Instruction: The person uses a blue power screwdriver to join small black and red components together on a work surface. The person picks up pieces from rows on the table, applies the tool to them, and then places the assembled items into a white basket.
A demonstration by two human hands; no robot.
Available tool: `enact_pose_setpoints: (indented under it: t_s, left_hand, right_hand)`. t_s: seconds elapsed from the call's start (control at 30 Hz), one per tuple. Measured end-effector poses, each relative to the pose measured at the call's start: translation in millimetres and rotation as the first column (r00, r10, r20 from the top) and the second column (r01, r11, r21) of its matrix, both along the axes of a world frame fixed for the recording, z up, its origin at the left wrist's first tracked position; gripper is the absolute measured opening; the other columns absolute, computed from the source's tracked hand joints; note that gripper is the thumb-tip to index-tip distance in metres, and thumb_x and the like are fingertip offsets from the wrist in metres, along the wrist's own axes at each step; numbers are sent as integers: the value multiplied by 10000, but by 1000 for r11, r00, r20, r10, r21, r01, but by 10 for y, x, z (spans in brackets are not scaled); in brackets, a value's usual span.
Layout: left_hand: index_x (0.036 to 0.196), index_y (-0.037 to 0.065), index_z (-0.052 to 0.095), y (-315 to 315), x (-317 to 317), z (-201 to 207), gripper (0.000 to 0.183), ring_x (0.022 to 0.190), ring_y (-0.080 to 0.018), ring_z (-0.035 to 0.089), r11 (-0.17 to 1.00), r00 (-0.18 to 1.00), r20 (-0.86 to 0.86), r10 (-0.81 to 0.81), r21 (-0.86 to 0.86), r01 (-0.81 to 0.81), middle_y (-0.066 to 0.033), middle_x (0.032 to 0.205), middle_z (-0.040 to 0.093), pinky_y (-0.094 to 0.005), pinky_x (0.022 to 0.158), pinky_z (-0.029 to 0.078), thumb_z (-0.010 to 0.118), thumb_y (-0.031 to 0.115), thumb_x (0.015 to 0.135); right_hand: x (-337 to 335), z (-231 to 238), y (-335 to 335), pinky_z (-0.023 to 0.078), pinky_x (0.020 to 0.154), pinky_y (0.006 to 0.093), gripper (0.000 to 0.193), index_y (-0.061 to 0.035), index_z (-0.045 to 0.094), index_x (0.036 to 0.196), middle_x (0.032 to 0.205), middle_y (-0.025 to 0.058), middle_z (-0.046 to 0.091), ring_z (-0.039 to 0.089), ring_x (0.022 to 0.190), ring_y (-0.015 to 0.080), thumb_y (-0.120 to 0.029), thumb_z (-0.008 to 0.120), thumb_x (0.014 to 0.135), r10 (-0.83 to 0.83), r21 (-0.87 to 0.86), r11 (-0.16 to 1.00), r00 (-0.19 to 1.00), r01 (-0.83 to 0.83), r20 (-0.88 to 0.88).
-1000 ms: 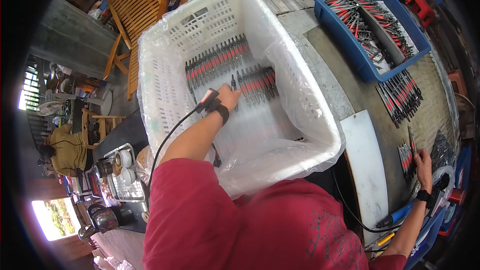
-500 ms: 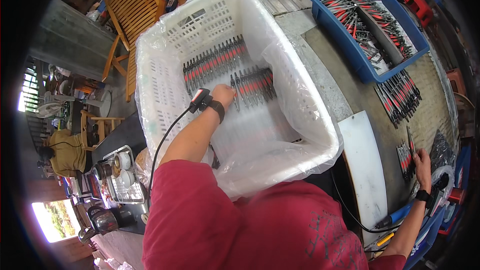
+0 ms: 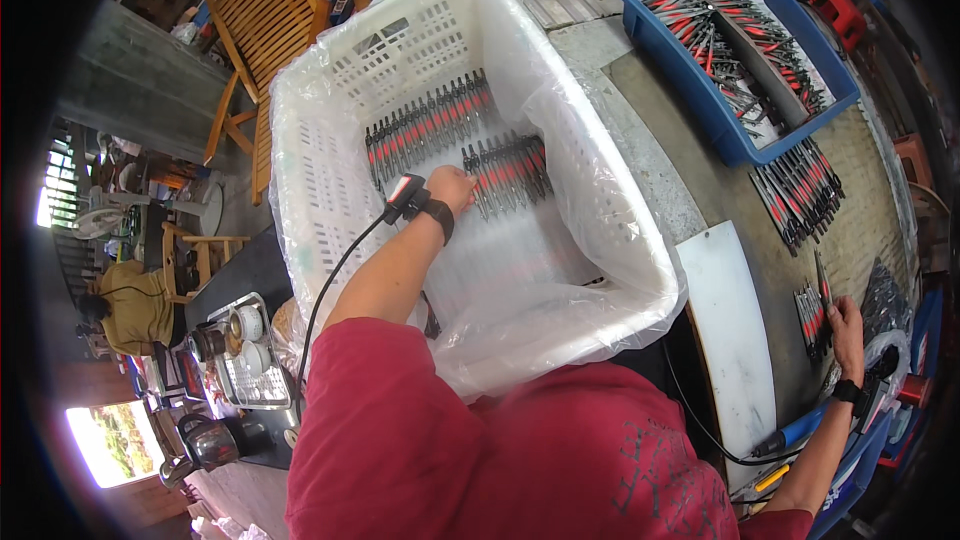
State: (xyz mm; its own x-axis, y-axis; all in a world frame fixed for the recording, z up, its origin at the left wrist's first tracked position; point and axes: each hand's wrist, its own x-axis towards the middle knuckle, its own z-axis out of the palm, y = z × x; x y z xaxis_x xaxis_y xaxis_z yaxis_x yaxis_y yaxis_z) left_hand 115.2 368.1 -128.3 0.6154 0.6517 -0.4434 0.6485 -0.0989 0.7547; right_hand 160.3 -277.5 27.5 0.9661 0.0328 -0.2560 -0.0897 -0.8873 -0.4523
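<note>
Inside a white perforated crate (image 3: 385, 70) lined with clear plastic, slim black, grey and red pens lie in two rows. My left hand (image 3: 452, 188), fingers closed, is at the left end of the nearer row (image 3: 510, 175), pinching the end pen there; its fingertips partly hide the pen. The farther row (image 3: 430, 127) lies just beyond. Out to the right over the table, my right hand (image 3: 846, 332) holds a single pen (image 3: 822, 278) between thumb and fingers. Beside it is a small bunch of pens (image 3: 808, 315) on the tabletop.
A blue divided tray (image 3: 735, 145) full of loose pens stands at the far right, with a fanned pile of pens (image 3: 797, 192) before it. A white board (image 3: 733, 340) lies along the table edge. A black cable (image 3: 325, 290) runs from my left wrist. A folding wooden chair (image 3: 268, 15) stands behind.
My left hand has shifted slightly right and pushed the end pen in against the nearer row. My right hand, with its pen, has hardly moved.
</note>
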Motion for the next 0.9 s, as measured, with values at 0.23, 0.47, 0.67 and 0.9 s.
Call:
enact_pose_setpoints:
  t_s: [0.23, 0.47, 0.67, 0.9]
  left_hand:
    - [655, 19, 544, 113, 12, 80, 271, 507, -161, 561, 808, 974, -22, -225, 555, 199, -90, 569, 556, -326, 479, 431, 621, 247, 781]
    - [780, -19, 602, 46, 435, 1388, 321, 611, -191, 575, 817, 827, 541, -152, 539, -203, -111, 662, 609, -309, 593, 442, 586, 301, 804]
    - [872, -18, 602, -1012, 395, 2541, 92, 662, -35, 488, 840, 263, 805, -533, 466, 277, 10, 745, 578, -161, 583, 395, 593, 65, 833]
    - [852, 47, 603, -1832, 199, 2923, 148, 722, -242, 552, 235, -61, 262, -963, 928, 288, -79, 788, 589, -324, 624, 447, 609, 24, 706]
  right_hand:
    - [-29, 74, -54, 325, 571, 231, 123, -15, 442, 793, 675, 0, 389, 347, 639, 84, -112, 503, 837, -45, 138, 989, 999, 47, -22]
    - [-36, 745, 300, 295, 611, 205, 195, -58, 429, 806, 714, -35, 351, 339, 665, 68, -229, 501, 866, -3, 399, 916, 991, -50, 132]
    - [-179, 1203, 1261, 366, 607, 272, 115, -9, 459, 828, 710, 78, 441, 430, 659, 171, -89, 537, 802, 226, 134, 951, 924, -277, 309]
    - [-181, 1339, 2092, 418, 652, 397, 138, 5, 493, 821, 769, 172, 537, 520, 746, 354, -83, 577, 756, 543, -6, 811, 748, -585, 382]
